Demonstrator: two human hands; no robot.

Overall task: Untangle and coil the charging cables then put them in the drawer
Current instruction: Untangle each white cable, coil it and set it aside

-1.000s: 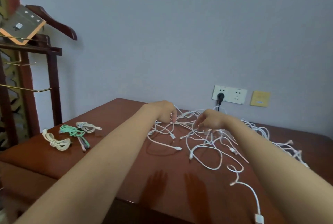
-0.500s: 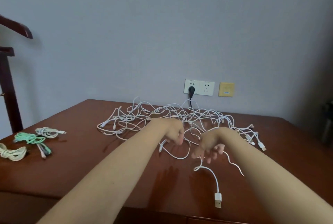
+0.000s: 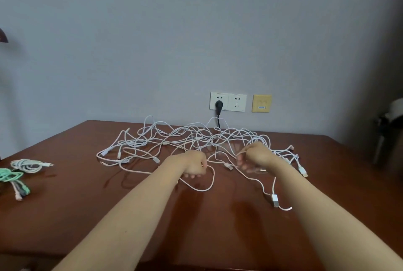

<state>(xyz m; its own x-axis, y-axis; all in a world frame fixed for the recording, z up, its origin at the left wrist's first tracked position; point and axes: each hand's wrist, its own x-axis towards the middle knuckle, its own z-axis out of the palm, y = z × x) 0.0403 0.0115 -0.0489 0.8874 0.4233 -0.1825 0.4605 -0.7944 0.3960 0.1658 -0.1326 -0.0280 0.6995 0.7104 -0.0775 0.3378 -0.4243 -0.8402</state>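
Drawing further apart, left hand (image 3: 194, 165) and right hand (image 3: 257, 157) are gripping 1 white tangle (image 3: 192, 134); 1 white coil (image 3: 28, 165) and 1 green coil (image 3: 11, 176) are lying by the left edge of the desk (image 3: 87, 216), grey wall (image 3: 196, 31) behind.

Single head cam, wide-angle, looks fwd/down over table (image 3: 65, 216), near.
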